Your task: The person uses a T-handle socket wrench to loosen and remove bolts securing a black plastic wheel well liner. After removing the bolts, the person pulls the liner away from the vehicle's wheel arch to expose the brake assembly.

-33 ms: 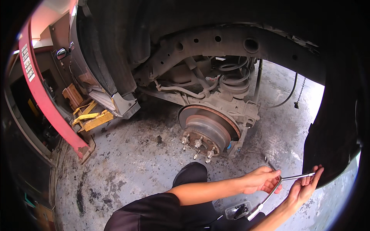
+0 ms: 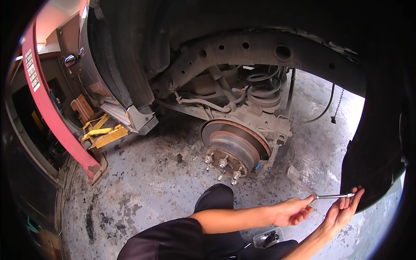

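A metal Y-shaped socket wrench (image 2: 331, 197) is in front of me on the right, one arm pointing toward the dark wheel-arch edge. My left hand (image 2: 289, 212) has curled fingers, its thumb and forefinger at the wrench's centre joint. My right hand (image 2: 338, 213) pinches the far end of that arm, some fingers stretched along the dark edge; what the socket sits on is hidden. Another wrench arm is smeared by motion. Ahead, the bare brake disc (image 2: 255, 135) and hub (image 2: 229, 149) carry several studs with shiny nuts (image 2: 223, 163).
A clear plastic box (image 2: 281, 233) with dark small parts is by my knee. Above the hub are a coil spring (image 2: 264, 89) and a suspension arm (image 2: 208, 103). A red lift post (image 2: 56, 112) and yellow lift arm (image 2: 110, 135) stand left; a chain (image 2: 339, 104) hangs right.
The wrench has turned about its arm at my right hand, its other arms swinging round. My left hand has shifted slightly and its fingers curl more. My right hand stays in place.
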